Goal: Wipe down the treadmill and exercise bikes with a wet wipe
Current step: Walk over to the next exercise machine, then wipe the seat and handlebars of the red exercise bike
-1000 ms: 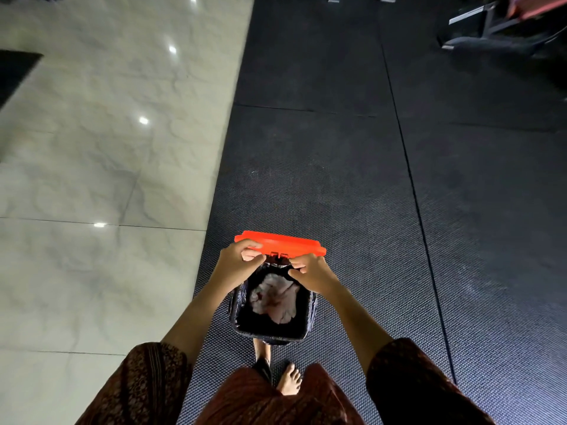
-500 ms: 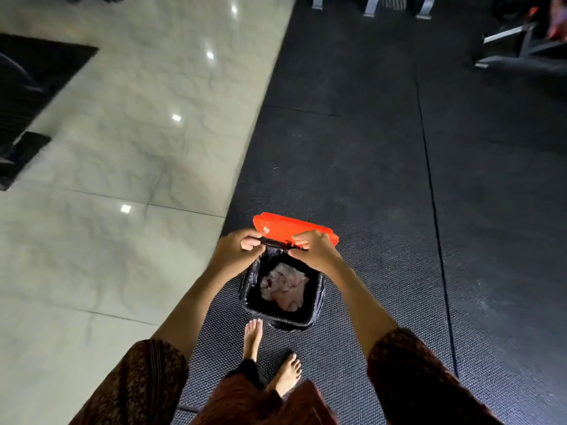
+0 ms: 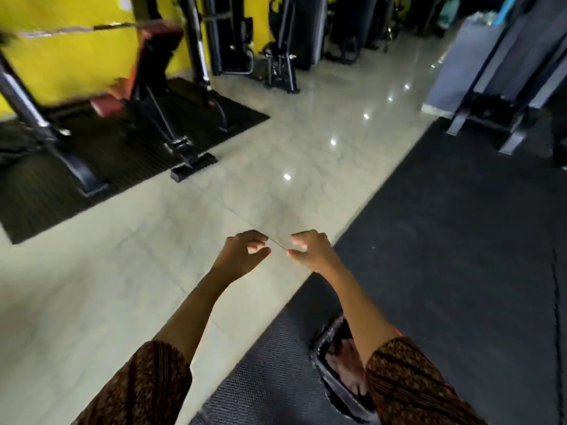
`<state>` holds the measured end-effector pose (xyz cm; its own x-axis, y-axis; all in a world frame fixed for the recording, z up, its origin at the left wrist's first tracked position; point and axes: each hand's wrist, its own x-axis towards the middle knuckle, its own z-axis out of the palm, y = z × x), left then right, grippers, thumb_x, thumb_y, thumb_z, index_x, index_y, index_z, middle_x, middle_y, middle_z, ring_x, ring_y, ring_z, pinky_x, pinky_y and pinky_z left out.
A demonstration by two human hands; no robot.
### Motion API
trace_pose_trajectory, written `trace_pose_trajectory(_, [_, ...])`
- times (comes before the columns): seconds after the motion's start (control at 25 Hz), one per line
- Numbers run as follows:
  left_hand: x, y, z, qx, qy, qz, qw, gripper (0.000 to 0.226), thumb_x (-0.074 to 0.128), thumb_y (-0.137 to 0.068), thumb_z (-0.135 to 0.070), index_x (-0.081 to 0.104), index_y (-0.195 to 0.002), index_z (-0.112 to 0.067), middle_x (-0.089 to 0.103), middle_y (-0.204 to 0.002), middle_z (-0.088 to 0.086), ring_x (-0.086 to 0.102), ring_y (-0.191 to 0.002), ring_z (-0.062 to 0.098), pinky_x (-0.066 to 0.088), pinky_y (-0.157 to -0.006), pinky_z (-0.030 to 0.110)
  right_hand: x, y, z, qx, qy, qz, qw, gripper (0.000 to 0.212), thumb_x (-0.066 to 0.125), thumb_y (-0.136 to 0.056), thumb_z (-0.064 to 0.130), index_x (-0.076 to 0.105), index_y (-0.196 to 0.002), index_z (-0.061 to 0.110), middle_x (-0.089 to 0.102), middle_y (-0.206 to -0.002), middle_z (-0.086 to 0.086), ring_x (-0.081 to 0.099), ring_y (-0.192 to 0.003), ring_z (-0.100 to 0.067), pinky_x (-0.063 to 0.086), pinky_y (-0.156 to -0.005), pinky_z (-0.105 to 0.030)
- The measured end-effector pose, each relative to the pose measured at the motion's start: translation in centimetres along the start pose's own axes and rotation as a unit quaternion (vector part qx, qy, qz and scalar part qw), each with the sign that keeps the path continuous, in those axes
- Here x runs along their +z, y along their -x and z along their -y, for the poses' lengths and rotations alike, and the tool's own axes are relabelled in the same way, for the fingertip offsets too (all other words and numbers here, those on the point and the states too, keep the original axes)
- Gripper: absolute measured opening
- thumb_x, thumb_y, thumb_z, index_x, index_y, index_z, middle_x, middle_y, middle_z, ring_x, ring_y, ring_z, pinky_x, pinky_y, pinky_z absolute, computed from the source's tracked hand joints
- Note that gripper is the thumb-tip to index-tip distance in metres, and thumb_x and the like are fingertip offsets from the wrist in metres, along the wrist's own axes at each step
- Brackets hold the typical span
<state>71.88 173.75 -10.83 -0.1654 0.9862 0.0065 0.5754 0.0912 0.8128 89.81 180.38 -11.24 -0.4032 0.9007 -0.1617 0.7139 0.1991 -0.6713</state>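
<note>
My left hand (image 3: pixel 242 254) and my right hand (image 3: pixel 310 250) hover side by side over the pale tiled floor (image 3: pixel 260 185), fingers loosely curled, holding nothing. No wet wipe shows in either hand. Low at the right stands the small black bin (image 3: pixel 325 368), partly hidden behind my right forearm. Crumpled pinkish-white paper (image 3: pixel 343 360) lies inside it. A sliver of the bin's red lid (image 3: pixel 398 332) peeks out past my arm. No treadmill or exercise bike is clearly recognisable in the blurred view.
A red-padded weight bench (image 3: pixel 147 62) in a black frame stands on a black mat (image 3: pixel 122 148) at the left, before a yellow wall. More dark gym machines (image 3: pixel 279 65) line the back. A grey machine frame (image 3: pixel 484 111) rises at the right on the dark rubber flooring (image 3: pixel 460 256).
Both hands have let go of the bin's red lid and risen away from it. The view has swung up and left, from the bin to the tiled floor and machines.
</note>
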Motion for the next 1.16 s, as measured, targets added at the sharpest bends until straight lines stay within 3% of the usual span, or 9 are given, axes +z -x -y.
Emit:
trace_pose_trajectory(0.12, [-11.2, 4.3, 5.4, -0.029, -0.019, -0.078, 0.996, 0.019, 0.072, -0.083, -0.017, 0.069, -0.102, -0.011, 0.069, -0.095, 0.000, 0.063, -0.086, 0.010, 0.039, -0.071, -0.001, 7.0, -1.7, 10.9, -0.073, 0.004, 0.023, 0.997, 0.047, 0.070, -0.086, 0.020, 0.057, -0.129, 0.007, 0.061, -0.126, -0.009, 0.053, -0.122, -0.023, 0.042, -0.102, -0.030])
trace_pose_trajectory(0.28, [-27.1, 14.0, 14.5, -0.084, -0.053, -0.209, 0.973, 0.021, 0.072, -0.083, -0.016, 0.070, -0.103, -0.008, 0.070, -0.098, 0.005, 0.066, -0.088, 0.015, 0.047, -0.082, 0.018, 20.1, -1.2, 27.9, -0.205, -0.003, 0.098, 0.974, 0.045, 0.072, -0.084, 0.022, 0.059, -0.124, 0.006, 0.065, -0.121, -0.009, 0.058, -0.116, -0.023, 0.046, -0.098, -0.032])
trace_pose_trajectory(0.4, [-36.4, 23.6, 19.5, -0.158, -0.063, -0.301, 0.938, 0.021, 0.071, -0.084, -0.015, 0.069, -0.104, -0.008, 0.069, -0.094, 0.002, 0.062, -0.084, 0.011, 0.040, -0.074, 0.009, 29.8, 2.2, 39.3, -0.302, 0.013, 0.166, 0.939, 0.045, 0.072, -0.084, 0.022, 0.059, -0.125, 0.005, 0.065, -0.122, -0.009, 0.059, -0.115, -0.022, 0.048, -0.097, -0.032])
trace_pose_trajectory(0.56, [-45.5, 38.7, 25.0, -0.256, -0.073, -0.457, 0.849, 0.019, 0.072, -0.083, -0.016, 0.071, -0.100, -0.009, 0.067, -0.086, -0.002, 0.066, -0.085, 0.015, 0.039, -0.067, 0.001, 42.1, 9.0, 53.1, -0.425, 0.042, 0.286, 0.858, 0.043, 0.071, -0.085, 0.020, 0.061, -0.125, 0.007, 0.066, -0.120, -0.010, 0.061, -0.112, -0.020, 0.046, -0.094, -0.026])
trace_pose_trajectory(0.72, [-50.3, 51.8, 28.3, -0.343, -0.078, -0.554, 0.755, 0.019, 0.073, -0.081, -0.014, 0.071, -0.100, -0.010, 0.070, -0.085, 0.001, 0.067, -0.080, 0.016, 0.047, -0.071, 0.015, 52.2, 17.0, 63.2, -0.518, 0.058, 0.362, 0.773, 0.041, 0.070, -0.085, 0.017, 0.062, -0.124, 0.008, 0.068, -0.116, -0.008, 0.063, -0.108, -0.020, 0.042, -0.084, -0.018])
trace_pose_trajectory(0.88, [-55.3, 62.7, 31.7, -0.399, -0.106, -0.639, 0.650, 0.019, 0.074, -0.080, -0.013, 0.072, -0.098, -0.008, 0.068, -0.084, 0.000, 0.065, -0.081, 0.014, 0.047, -0.073, 0.016, 61.9, 25.6, 72.2, -0.611, 0.064, 0.419, 0.669, 0.039, 0.070, -0.084, 0.019, 0.065, -0.121, 0.010, 0.069, -0.112, -0.005, 0.062, -0.109, -0.019, 0.042, -0.086, -0.020])
trace_pose_trajectory(1.0, [-59.0, 68.7, 33.0, -0.429, -0.119, -0.664, 0.601, 0.018, 0.075, -0.080, -0.013, 0.071, -0.097, -0.007, 0.065, -0.079, -0.003, 0.062, -0.076, 0.010, 0.052, -0.077, 0.026, 67.7, 31.1, 78.8, -0.650, 0.062, 0.456, 0.605, 0.037, 0.071, -0.084, 0.021, 0.066, -0.119, 0.011, 0.070, -0.111, -0.006, 0.063, -0.106, -0.020, 0.045, -0.089, -0.025])
trace_pose_trajectory(1.16, [-62.7, 77.1, 34.6, -0.463, -0.126, -0.701, 0.528, 0.020, 0.073, -0.082, -0.013, 0.071, -0.101, -0.006, 0.066, -0.083, -0.001, 0.063, -0.077, 0.010, 0.045, -0.064, 0.007, 75.5, 39.4, 86.5, -0.697, 0.049, 0.498, 0.513, 0.038, 0.072, -0.084, 0.017, 0.065, -0.120, 0.006, 0.069, -0.112, -0.011, 0.064, -0.106, -0.022, 0.046, -0.092, -0.026])
